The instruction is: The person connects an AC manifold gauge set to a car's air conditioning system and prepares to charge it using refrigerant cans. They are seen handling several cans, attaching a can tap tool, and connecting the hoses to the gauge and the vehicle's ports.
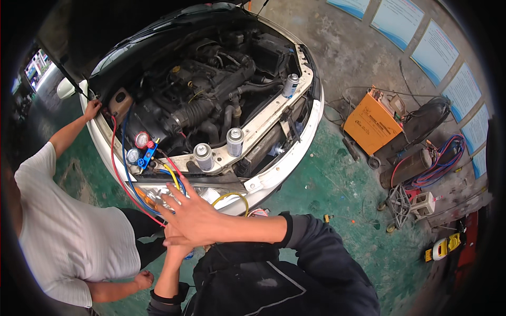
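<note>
My right hand (194,217) is held palm down with its fingers spread, holding nothing I can see. It crosses over my left hand (176,237), whose fingers are mostly hidden beneath it. Both hands are in front of the car's headlight (208,195). Just beyond them, a blue manifold gauge set (147,155) with two round dials rests at the corner of the engine bay. Red, blue and yellow hoses run from it, and the yellow hose (173,178) passes close to my right fingertips. Two spray cans (203,157) (235,142) stand on the white front crossmember.
The car's engine (205,84) lies exposed under the raised hood. A third spray can (290,86) stands farther along the crossmember. At left, a co-worker in a white shirt (79,226) rests one hand by the fender. An orange machine (372,125) and coiled hoses (443,160) are at right.
</note>
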The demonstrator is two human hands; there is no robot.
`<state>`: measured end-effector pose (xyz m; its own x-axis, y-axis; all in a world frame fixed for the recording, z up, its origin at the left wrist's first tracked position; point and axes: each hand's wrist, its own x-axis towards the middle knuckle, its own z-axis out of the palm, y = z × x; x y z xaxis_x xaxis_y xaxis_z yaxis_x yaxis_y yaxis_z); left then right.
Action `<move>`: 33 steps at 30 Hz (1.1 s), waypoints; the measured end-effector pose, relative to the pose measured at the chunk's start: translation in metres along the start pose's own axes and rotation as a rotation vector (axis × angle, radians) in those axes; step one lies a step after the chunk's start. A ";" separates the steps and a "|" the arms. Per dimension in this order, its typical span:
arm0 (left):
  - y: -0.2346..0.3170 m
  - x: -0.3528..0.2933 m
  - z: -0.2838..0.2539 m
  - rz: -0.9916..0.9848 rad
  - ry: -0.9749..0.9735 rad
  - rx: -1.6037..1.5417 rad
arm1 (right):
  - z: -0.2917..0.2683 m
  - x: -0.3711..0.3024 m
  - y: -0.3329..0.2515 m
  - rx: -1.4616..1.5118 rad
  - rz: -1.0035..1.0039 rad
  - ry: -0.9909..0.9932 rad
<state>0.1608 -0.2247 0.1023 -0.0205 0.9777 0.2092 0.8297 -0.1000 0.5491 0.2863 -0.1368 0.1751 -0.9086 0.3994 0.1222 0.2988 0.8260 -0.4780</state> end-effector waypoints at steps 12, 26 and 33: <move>-0.007 0.000 -0.005 -0.107 0.066 -0.233 | 0.021 -0.020 0.020 0.288 0.111 0.421; -0.023 -0.003 0.003 -0.290 0.120 -0.646 | 0.071 -0.038 0.052 0.390 -0.142 0.394; -0.014 -0.005 -0.007 -0.283 0.099 -0.579 | 0.071 -0.038 0.051 0.425 -0.055 0.354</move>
<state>0.1457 -0.2297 0.0988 -0.2685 0.9619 0.0508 0.3501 0.0484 0.9354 0.3150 -0.1380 0.0843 -0.7441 0.5298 0.4069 0.0427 0.6456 -0.7625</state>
